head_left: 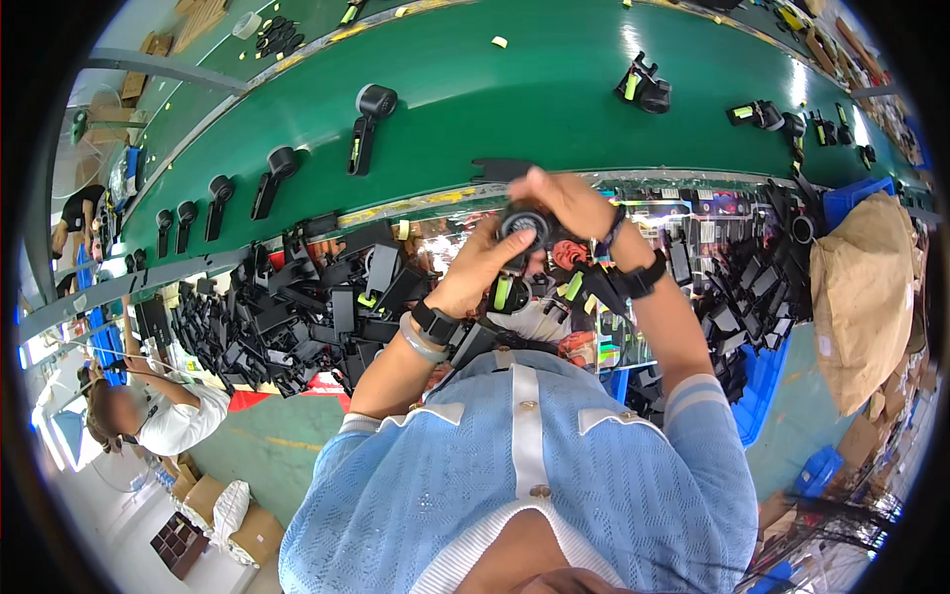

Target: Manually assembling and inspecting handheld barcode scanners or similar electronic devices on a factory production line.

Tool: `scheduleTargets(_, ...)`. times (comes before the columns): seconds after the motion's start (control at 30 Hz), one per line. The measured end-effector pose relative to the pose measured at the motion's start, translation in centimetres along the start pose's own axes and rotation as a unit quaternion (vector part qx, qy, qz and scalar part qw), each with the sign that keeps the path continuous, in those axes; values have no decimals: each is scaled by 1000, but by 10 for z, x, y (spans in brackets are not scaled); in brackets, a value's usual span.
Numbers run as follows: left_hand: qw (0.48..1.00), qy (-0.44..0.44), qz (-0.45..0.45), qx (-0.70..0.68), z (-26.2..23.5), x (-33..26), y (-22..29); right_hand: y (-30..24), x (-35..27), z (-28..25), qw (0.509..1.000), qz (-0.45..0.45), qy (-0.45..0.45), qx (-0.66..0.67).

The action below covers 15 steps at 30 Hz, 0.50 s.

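Above the near edge of the belt, in front of my chest, is a black round-headed device. My left hand is closed on it, with the thumb pressed on its round face. Cupped against its far right side is my right hand, its fingers bent and partly hidden. Just beyond them a flat black part lies at the belt's edge. Below my hands sits another dark round piece with a yellow-green strip, on the worktop with printed pictures.
Several round-headed black devices with handles stand along the green conveyor belt. Heaps of black plastic parts lie left and right of me. At right are a brown sack and a blue bin. A co-worker is at far left.
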State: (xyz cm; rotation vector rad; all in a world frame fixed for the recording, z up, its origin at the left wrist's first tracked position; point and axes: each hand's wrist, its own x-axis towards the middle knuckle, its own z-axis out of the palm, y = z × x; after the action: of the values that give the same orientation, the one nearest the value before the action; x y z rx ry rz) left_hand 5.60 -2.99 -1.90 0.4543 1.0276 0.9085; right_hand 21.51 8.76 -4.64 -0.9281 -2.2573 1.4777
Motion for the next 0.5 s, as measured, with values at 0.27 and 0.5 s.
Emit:
scheduleTargets(0.27,977,69,79,-186,-55,14,7,54,42,37,931,-27,81,-355)
scheduleTargets(0.5,922,178,111,-325,-60,21,8,-46,-14,51,961,16,176,-214)
